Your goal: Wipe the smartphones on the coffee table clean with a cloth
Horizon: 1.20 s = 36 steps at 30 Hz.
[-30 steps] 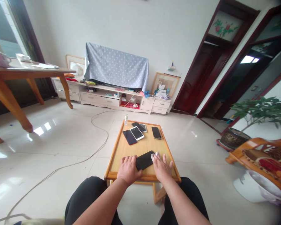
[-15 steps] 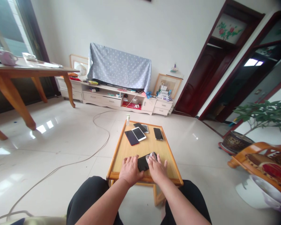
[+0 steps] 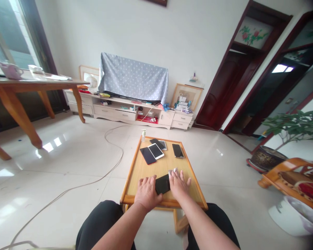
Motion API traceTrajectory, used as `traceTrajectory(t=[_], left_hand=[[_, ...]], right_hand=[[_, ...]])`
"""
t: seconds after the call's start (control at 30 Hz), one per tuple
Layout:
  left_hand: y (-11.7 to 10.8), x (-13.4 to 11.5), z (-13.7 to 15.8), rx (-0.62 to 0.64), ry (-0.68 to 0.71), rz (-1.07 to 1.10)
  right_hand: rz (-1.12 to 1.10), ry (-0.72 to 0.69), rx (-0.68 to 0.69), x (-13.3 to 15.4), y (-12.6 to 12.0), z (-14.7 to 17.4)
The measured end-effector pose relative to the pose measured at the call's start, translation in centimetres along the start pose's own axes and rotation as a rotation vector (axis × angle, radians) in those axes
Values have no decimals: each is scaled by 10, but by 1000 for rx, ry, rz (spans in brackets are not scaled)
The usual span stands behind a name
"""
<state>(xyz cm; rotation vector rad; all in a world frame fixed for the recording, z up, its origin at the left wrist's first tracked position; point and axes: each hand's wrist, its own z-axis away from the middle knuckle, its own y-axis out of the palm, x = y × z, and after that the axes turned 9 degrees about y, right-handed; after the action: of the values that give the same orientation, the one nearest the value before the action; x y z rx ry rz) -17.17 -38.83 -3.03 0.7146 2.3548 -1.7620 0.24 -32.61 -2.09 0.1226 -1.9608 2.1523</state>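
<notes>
A dark smartphone [image 3: 162,184] lies near the front edge of the small wooden table [image 3: 135,177]. My left hand [image 3: 147,193] grips its left end, thumb along the near side and fingers at the far side. My right hand [image 3: 179,184] presses a crumpled whitish wipe [image 3: 173,171] at the phone's right end, covering that end; most of the wipe is under the fingers. Farther back, a white-framed phone [image 3: 155,151] overlaps a dark phone with a red edge [image 3: 147,156] and lies by another black phone [image 3: 156,142]. One more dark phone [image 3: 177,151] rests alone to the right.
A small pump bottle [image 3: 143,135] stands at the table's far left corner. A cable [image 3: 94,181] runs over the floor at left. Beyond are a low white cabinet [image 3: 112,113], a potted plant [image 3: 268,158], a wooden chair [image 3: 281,170] and a white bucket [image 3: 287,217].
My right hand has slid the wipe right, toward the phone's right end, baring more of the screen. My left hand keeps its hold. The whole view has shifted slightly.
</notes>
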Motion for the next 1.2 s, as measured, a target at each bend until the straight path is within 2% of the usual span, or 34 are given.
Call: traceTrajectory(t=[0.2,0.37,0.47,0.57,0.77,0.97,1.2], left_hand=[[5,1,-1,-39,2,1],[6,1,-2,-20,7,-17],[6,2,-1,-26,9,-22],[7,2,-1,-28,17,-22],[10,2,-5,-19,10,-11],[12,0,-8,-24,-9,3],[12,1,-11,-5,-34,-2]], right_hand=[[-24,-286,-48,-1,24,39],[-193,-192,-176,-13,8,22],[-316,-146,-120,-13,4,10],[-341,-131,-66,-8,6,5],[-313,-82,-107,13,6,-8],[-311,-136,-10,38,9,-19],[-316,-198,143,5,6,1]])
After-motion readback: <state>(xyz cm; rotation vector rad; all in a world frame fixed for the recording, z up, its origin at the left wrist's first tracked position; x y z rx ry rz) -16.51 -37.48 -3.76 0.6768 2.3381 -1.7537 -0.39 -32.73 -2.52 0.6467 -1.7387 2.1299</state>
